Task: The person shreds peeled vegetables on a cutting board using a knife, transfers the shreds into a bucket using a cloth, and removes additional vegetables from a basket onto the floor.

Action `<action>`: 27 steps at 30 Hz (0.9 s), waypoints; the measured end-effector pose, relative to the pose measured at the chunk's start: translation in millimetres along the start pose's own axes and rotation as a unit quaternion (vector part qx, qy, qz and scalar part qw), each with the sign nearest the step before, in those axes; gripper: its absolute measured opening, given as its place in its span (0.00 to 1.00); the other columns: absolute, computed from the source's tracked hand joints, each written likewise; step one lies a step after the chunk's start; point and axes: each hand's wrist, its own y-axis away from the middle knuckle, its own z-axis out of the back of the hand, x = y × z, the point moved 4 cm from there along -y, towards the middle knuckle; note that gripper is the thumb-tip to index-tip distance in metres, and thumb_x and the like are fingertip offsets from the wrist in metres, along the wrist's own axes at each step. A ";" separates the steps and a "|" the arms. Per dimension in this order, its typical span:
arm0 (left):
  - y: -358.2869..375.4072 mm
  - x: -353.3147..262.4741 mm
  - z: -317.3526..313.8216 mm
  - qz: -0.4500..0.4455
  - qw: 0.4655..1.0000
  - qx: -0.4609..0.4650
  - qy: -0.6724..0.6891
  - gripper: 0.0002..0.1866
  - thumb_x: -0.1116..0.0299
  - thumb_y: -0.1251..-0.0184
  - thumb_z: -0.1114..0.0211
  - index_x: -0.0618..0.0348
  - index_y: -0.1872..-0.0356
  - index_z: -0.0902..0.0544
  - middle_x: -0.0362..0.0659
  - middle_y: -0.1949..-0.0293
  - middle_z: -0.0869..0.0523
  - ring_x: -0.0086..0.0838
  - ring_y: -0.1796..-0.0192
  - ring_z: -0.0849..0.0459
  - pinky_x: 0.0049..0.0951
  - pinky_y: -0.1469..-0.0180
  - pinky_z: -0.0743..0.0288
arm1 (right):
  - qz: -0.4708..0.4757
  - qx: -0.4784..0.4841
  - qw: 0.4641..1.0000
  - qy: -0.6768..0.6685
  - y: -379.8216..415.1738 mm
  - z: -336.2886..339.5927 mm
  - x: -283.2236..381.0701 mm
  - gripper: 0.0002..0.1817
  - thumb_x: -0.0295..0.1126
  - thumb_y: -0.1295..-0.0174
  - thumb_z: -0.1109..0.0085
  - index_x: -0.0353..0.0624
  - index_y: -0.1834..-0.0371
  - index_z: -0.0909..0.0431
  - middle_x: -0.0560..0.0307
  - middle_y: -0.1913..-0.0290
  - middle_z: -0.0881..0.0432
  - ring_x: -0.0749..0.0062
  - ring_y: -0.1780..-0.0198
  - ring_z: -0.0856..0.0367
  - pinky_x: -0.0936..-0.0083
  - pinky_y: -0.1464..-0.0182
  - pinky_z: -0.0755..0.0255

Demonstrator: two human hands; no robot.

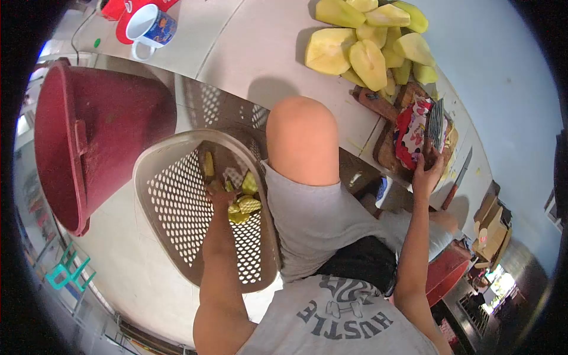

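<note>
My left hand (pixel 220 194) reaches down inside a beige perforated basket (pixel 173 222), fingers apart beside several yellow-green fruit pieces (pixel 249 205). Some of those pieces have ridged surfaces. A longer yellow piece (pixel 209 164) leans near the basket's far wall. On the table, my right hand (pixel 429 173) grips a crinkle cutter (pixel 436 123) with a corrugated metal blade. A red and white patterned cloth (pixel 410 133) lies against it, over a wooden cutting board (pixel 386 148). Large peeled yellow-green fruit pieces (pixel 368 62) are heaped just beyond the board.
A knife (pixel 458 180) lies right of the board near the wall. A white and blue mug (pixel 152 28) stands at the far left of the table. A big dark red tub (pixel 112 130) is left of the basket. My raised knee (pixel 303 142) is between basket and board.
</note>
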 end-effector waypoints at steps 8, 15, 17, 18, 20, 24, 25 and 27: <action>-35.3 -6.1 -33.1 0.127 0.991 -0.046 -0.016 0.54 0.35 0.36 0.34 0.49 0.18 0.52 0.56 0.18 0.61 0.61 0.18 0.60 0.66 0.26 0.41 | -0.093 0.016 0.987 -0.134 -1.0 -1.7 -1.7 0.23 0.30 0.35 0.35 0.33 0.40 0.27 0.44 0.46 0.22 0.53 0.41 0.22 0.62 0.34 0.32; -32.2 6.5 -37.9 0.069 0.994 -0.028 -0.083 0.55 0.35 0.39 0.32 0.51 0.18 0.47 0.50 0.18 0.50 0.56 0.17 0.62 0.66 0.24 0.48 | -0.053 -0.019 0.995 -0.088 -0.1 -4.6 -5.4 0.22 0.31 0.33 0.34 0.32 0.40 0.27 0.43 0.48 0.19 0.55 0.47 0.18 0.63 0.40 0.28; -9.6 1.5 -18.7 0.072 0.996 -0.052 -0.033 0.51 0.36 0.40 0.30 0.50 0.21 0.39 0.51 0.18 0.48 0.55 0.17 0.59 0.66 0.24 0.47 | -0.043 -0.015 0.996 -0.081 0.6 -7.5 -17.7 0.22 0.31 0.33 0.34 0.32 0.40 0.27 0.43 0.48 0.20 0.55 0.48 0.18 0.63 0.40 0.28; -12.1 4.6 -18.5 0.003 1.000 -0.030 -0.003 0.47 0.38 0.41 0.29 0.49 0.24 0.33 0.52 0.19 0.46 0.55 0.18 0.55 0.65 0.24 0.47 | -0.033 -0.013 0.997 -0.073 0.8 -9.5 -21.7 0.22 0.31 0.33 0.34 0.32 0.41 0.27 0.43 0.49 0.20 0.55 0.48 0.19 0.63 0.40 0.28; -32.5 19.1 -38.8 -0.078 0.997 -0.011 -0.012 0.41 0.40 0.43 0.28 0.47 0.30 0.25 0.54 0.20 0.44 0.55 0.19 0.50 0.64 0.24 0.46 | -0.036 -0.018 0.996 -0.081 1.2 -6.8 -10.9 0.21 0.30 0.33 0.34 0.32 0.41 0.26 0.43 0.49 0.20 0.55 0.48 0.19 0.63 0.40 0.28; -41.5 22.8 -63.7 -0.176 0.981 0.082 0.012 0.39 0.44 0.45 0.26 0.47 0.32 0.22 0.57 0.21 0.43 0.56 0.19 0.48 0.64 0.23 0.48 | -0.061 -0.009 0.991 -0.116 -3.6 2.6 8.8 0.20 0.29 0.34 0.34 0.32 0.42 0.26 0.43 0.50 0.20 0.54 0.47 0.19 0.62 0.40 0.28; -27.6 11.9 -61.6 -0.199 0.976 0.064 -0.063 0.41 0.45 0.47 0.25 0.49 0.31 0.23 0.58 0.20 0.44 0.57 0.19 0.49 0.65 0.24 0.47 | -0.064 -0.011 0.991 -0.116 -1.9 3.6 6.7 0.20 0.29 0.34 0.34 0.32 0.42 0.26 0.43 0.50 0.20 0.54 0.47 0.19 0.62 0.40 0.28; 2.1 -14.4 -57.1 -0.241 0.948 0.026 -0.206 0.45 0.48 0.50 0.22 0.53 0.30 0.26 0.61 0.20 0.47 0.59 0.18 0.52 0.68 0.25 0.45 | -0.065 -0.006 0.996 -0.068 -2.8 2.7 2.0 0.20 0.29 0.34 0.34 0.33 0.42 0.25 0.43 0.50 0.19 0.54 0.47 0.19 0.62 0.41 0.28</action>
